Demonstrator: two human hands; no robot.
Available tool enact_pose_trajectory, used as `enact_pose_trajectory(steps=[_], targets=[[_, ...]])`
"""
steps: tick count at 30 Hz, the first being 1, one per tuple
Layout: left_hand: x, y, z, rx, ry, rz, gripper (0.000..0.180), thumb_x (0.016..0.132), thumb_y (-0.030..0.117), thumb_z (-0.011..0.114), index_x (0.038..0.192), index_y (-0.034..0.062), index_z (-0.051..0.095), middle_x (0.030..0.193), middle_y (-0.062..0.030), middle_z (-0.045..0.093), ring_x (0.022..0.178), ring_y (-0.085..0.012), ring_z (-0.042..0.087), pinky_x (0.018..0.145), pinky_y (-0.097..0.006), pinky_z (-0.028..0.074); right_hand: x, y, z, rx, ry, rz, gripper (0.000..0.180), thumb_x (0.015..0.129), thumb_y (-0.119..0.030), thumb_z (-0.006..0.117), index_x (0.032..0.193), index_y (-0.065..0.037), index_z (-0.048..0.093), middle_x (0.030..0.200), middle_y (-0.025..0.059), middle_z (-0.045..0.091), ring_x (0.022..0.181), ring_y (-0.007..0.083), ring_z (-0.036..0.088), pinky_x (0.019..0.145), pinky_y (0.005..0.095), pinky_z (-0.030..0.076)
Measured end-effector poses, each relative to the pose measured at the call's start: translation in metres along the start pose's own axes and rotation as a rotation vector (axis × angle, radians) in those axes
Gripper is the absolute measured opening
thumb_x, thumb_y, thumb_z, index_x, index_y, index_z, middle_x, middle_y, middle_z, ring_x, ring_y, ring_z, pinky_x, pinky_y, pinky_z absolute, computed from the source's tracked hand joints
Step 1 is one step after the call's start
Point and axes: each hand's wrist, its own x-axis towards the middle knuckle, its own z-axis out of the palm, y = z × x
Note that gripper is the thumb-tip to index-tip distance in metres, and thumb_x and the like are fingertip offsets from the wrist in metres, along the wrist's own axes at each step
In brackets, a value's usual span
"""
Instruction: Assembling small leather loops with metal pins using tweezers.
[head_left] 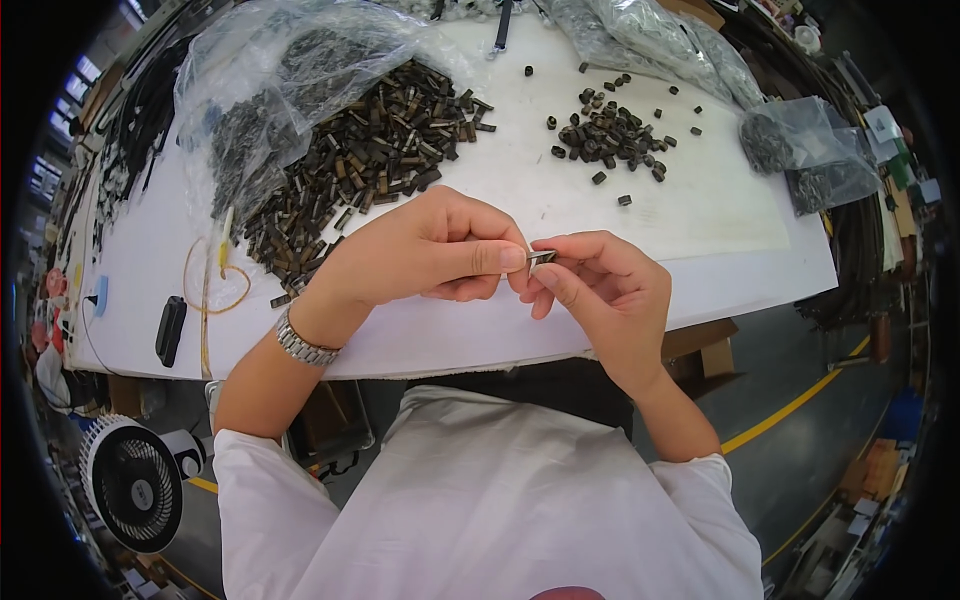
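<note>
Between my two hands, above the near part of the white table (pixel 480 335), is a small dark metallic piece (pixel 541 257). My left hand (pixel 450 250), with a metal watch on its wrist, pinches one end of it between thumb and forefinger. The thumb and fingers of my right hand (pixel 605 285) close on the other end. Fingertips cover much of the piece, so its exact kind is unclear. Beyond my left hand spreads a large heap of small dark oblong pieces (pixel 375 145). Past my right hand lies a looser group of short, dark, block-like pieces (pixel 615 135).
A clear plastic bag (pixel 250 110) drapes over the heap's left side. More plastic bags (pixel 790 150) lie at the right edge. On the left are a black oblong object (pixel 170 330) and a yellow-handled tool (pixel 225 245) with cord. A fan (pixel 135 480) stands below the table's left corner.
</note>
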Motion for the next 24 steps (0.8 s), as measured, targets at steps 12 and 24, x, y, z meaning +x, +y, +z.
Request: enact_pose_trajectory(steps=[12, 24], targets=[[-0.002, -0.007, 0.024, 0.399, 0.423, 0.29, 0.013, 0.096, 0.009, 0.074, 0.101, -0.0029, 0.072, 0.081, 0.0028, 0.067, 0.07, -0.0013, 0.05, 0.061, -0.021, 0.038, 0.003, 0.008, 0.009, -0.249, 0.115, -0.064, 0.019, 0.099, -0.001, 0.072, 0.116, 0.006, 0.071, 0.098, 0.0104, 0.078, 0.082, 0.0158, 0.077, 0.074, 0.0261, 0.059], [-0.001, -0.013, 0.024, 0.443, 0.485, 0.248, 0.011, 0.092, 0.006, 0.07, 0.099, -0.003, 0.071, 0.079, 0.0009, 0.066, 0.068, -0.0018, 0.05, 0.06, -0.023, 0.041, 0.008, 0.012, 0.013, 0.013, 0.049, 0.076, 0.022, 0.104, 0.001, 0.061, 0.123, 0.009, 0.068, 0.112, 0.014, 0.077, 0.095, 0.0186, 0.077, 0.088, 0.028, 0.059]])
